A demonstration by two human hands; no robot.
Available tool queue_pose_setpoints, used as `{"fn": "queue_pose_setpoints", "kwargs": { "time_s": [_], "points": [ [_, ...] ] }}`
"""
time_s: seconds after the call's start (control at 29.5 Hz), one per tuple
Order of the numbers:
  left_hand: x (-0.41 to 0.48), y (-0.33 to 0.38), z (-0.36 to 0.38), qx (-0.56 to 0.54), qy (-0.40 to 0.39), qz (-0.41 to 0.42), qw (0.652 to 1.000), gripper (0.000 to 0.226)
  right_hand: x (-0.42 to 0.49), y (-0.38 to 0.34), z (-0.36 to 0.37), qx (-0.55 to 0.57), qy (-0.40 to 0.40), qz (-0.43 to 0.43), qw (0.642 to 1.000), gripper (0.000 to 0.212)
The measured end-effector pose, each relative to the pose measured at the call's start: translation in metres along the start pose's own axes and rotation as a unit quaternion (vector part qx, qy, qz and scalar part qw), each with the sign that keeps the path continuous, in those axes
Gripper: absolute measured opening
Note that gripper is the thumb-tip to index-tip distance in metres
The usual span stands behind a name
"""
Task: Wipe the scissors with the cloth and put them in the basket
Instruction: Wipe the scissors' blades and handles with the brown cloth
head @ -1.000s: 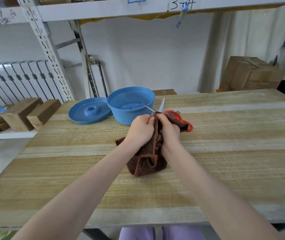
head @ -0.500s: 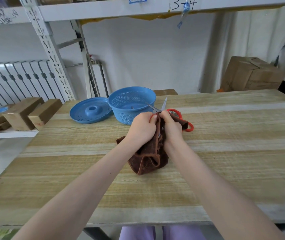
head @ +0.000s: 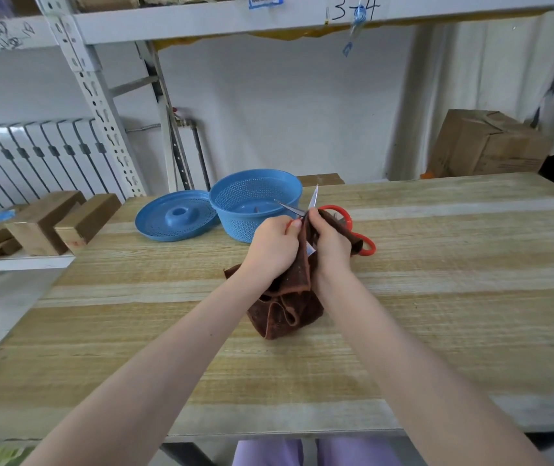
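Scissors (head: 312, 200) with red handles are held above the wooden table between my two hands, their blades spread and pointing up toward the blue basket (head: 235, 227). My left hand (head: 273, 245) grips the scissors near the pivot, a bit of red showing at its thumb. My right hand (head: 331, 242) pinches the brown cloth (head: 285, 311) against a blade. The cloth hangs down to the table between my wrists. Red handle loops (head: 366, 248) show to the right of my right hand, partly under a flap of cloth.
The blue basket lid (head: 174, 216) lies left of the basket. Wooden blocks (head: 46, 220) sit on a lower shelf at the left. A cardboard box (head: 484, 146) stands behind the table (head: 437, 297) at the right, and metal racking rises at the back.
Both hands stay together on the scissors and cloth, with only small rubbing shifts. The blades remain spread and pointing at the basket.
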State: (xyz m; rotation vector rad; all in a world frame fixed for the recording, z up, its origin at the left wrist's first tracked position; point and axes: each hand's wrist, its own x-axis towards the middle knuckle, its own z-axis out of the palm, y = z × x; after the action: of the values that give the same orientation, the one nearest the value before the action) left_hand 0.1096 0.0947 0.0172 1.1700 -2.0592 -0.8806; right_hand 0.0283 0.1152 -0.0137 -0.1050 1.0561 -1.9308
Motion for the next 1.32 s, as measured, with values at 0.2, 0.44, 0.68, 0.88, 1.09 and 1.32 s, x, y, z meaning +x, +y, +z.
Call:
{"fn": "queue_pose_setpoints", "kwargs": {
  "time_s": [0.2, 0.44, 0.68, 0.88, 1.09, 1.32],
  "points": [
    [-0.001, -0.001, 0.004, 0.017, 0.0, 0.001, 1.0, 0.032, 0.008, 0.003, -0.001, -0.017, 0.036, -0.024, 0.999, 0.023],
    [-0.001, -0.004, 0.002, 0.023, -0.002, -0.01, 1.0, 0.034, 0.007, -0.001, -0.001, -0.012, 0.012, 0.047, 0.999, 0.009],
    [0.005, -0.002, -0.004, 0.006, 0.019, -0.011, 1.0, 0.034, 0.003, 0.004, 0.007, -0.038, -0.033, 0.079, 0.996, 0.039],
    [0.012, 0.001, -0.013, 0.027, -0.002, -0.011, 1.0, 0.031, 0.005, -0.006, 0.009, -0.083, -0.084, 0.096, 0.988, 0.036],
    [0.015, -0.001, -0.015, 0.04, -0.018, -0.025, 0.999, 0.037, 0.004, 0.0, 0.006, -0.094, -0.066, 0.028, 0.993, 0.016],
    [0.012, -0.006, -0.013, -0.027, 0.024, -0.059, 0.998, 0.038, 0.012, 0.002, -0.002, -0.152, -0.04, 0.018, 0.988, 0.013]
  ]
}}
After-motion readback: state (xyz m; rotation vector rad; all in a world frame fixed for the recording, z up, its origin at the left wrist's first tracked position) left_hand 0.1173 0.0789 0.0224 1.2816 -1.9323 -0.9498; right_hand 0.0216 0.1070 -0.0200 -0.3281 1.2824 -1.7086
